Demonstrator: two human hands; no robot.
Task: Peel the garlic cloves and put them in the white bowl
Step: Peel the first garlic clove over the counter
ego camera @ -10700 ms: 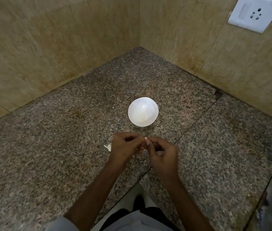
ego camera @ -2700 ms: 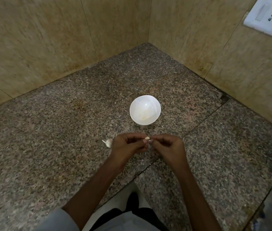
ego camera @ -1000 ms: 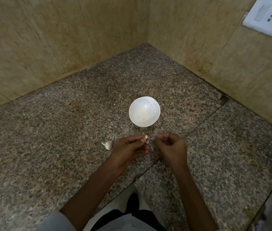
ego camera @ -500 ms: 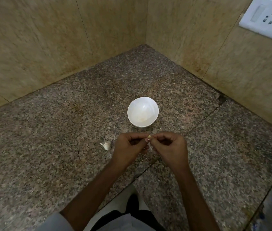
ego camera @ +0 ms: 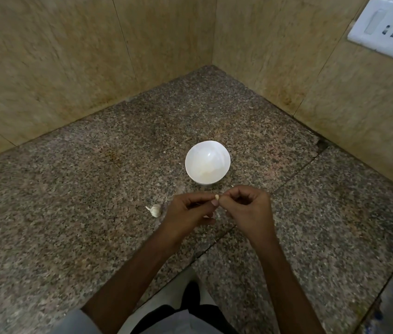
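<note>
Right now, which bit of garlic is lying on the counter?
The garlic piece with the pointed tip, untouched, beside the left hand. The other, a clove, is pinched between the left hand and the right hand.

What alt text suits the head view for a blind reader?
A left hand and right hand pinch a garlic clove together over a granite counter, near a white bowl. A garlic bulb piece lies to their left.
</note>
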